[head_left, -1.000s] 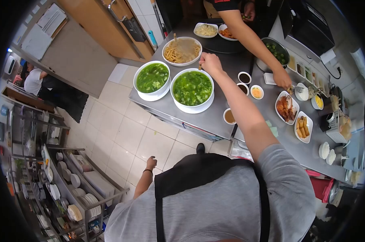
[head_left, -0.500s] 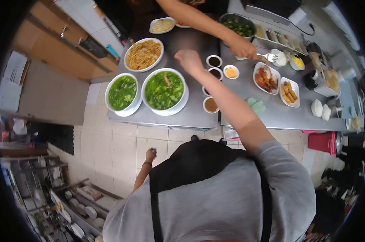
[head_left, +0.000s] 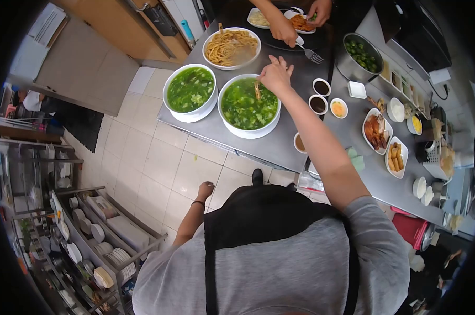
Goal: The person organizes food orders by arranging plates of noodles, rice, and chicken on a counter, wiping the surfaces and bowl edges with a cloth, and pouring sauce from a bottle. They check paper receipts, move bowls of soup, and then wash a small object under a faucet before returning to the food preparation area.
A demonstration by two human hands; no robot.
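Observation:
My right hand (head_left: 276, 75) is over the far rim of a white bowl of green soup (head_left: 250, 107). Its thumb and index finger pinch at the upper end of a light-brown wooden clip (head_left: 257, 91), while the other fingers spread upward. The clip's lower part shows against the soup. Low at my left side, above the floor, hangs my left hand (head_left: 206, 189), fingers curled and no object visible in them. A second green soup bowl (head_left: 190, 89) stands to the left, and a bowl of brown noodles (head_left: 232, 48) sits behind both.
Opposite, a person's hand (head_left: 283, 30) holds a fork (head_left: 311, 53); their other hand (head_left: 319, 11) is at a dish of orange food (head_left: 300, 23). Sauce cups (head_left: 318, 104), a chicken dish (head_left: 375, 131), spring rolls (head_left: 396, 157) and a metal pot (head_left: 362, 56) occupy the right.
My right hand has moved onto the soup bowl's rim by the wooden clip. The other person's fork hand has shifted left, away from the chicken. My view has turned, so the counter appears tilted.

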